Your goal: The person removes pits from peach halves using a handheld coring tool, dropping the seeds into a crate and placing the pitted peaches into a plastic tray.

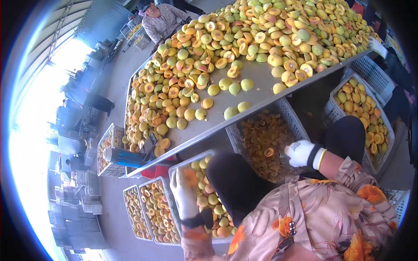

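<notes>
My gloved left hand (183,193), blurred by motion, holds an orange fruit piece (190,177) above a crate of whole and halved fruit (213,200) beside my leg. My gloved right hand (298,153) is curled closed at the right side of a crate (237,132) of pits and scraps (265,135); what its fingers hold, if anything, is hidden. Ahead of me a metal sorting table (241,69) carries a big heap of yellow-green fruit halves (170,100), with a few loose pieces (230,111) along its near edge.
More fruit crates stand left (152,209), right (357,108) and beyond the table's corner (109,148). A blue cylinder (124,157) sits at that corner, a red container (154,173) below. A co-worker (161,24) is across the table; another's gloved hand (376,45) is at upper right.
</notes>
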`<state>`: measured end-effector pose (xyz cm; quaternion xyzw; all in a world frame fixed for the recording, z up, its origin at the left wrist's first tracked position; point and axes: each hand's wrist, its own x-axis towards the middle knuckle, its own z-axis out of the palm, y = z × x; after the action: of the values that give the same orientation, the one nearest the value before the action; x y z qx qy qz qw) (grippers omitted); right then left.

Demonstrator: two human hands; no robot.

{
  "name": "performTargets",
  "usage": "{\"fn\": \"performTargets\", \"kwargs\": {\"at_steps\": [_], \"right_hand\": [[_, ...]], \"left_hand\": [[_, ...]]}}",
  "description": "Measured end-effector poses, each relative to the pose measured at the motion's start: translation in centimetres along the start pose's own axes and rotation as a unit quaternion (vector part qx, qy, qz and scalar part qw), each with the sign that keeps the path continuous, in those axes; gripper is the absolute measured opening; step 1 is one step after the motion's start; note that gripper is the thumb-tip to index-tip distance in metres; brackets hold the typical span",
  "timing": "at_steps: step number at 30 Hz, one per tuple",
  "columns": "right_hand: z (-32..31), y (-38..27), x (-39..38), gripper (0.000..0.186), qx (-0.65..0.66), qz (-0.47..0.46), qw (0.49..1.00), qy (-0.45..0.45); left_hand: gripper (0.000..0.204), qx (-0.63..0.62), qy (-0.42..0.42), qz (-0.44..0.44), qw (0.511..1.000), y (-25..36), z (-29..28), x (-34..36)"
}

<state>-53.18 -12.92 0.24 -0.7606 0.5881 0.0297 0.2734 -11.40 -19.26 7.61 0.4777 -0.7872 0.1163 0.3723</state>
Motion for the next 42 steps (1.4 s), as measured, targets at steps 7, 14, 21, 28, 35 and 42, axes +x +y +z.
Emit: {"fn": "performTargets", "kwargs": {"at_steps": [7, 14, 21, 28, 35, 42], "right_hand": [[2.6, 0.2, 1.7, 0.033, 0.084, -0.01, 0.993, -0.078], [2.1, 1.6, 2.9, 0.036, 0.141, 0.011, 0.982, -0.122], [1.5, 3.7, 3.8, 0.034, 0.233, -0.015, 0.968, -0.091], [0.6, 5.2, 4.1, 0.037, 0.245, 0.074, 0.954, -0.154], [3.2, 7.0, 5.3, 0.044, 0.284, 0.082, 0.938, -0.179], [3.4, 6.7, 5.1, 0.048, 0.307, 0.054, 0.935, -0.167]], "left_hand": [[0.042, 0.229, -0.258, -0.325, 0.881, -8.1, -4.9, -33.5], [0.036, 0.227, -0.472, -0.289, 0.801, 0.3, -0.4, -35.6], [0.021, 0.134, -0.323, -0.29, 0.891, -9.8, 3.9, -4.2], [0.029, -0.125, -0.222, -0.12, 0.96, -4.2, 28.4, 26.4], [0.056, 0.023, -0.272, -0.044, 0.961, -0.7, 43.8, 31.9], [0.049, -0.157, -0.219, -0.115, 0.956, -1.5, 42.3, 30.4]]}}
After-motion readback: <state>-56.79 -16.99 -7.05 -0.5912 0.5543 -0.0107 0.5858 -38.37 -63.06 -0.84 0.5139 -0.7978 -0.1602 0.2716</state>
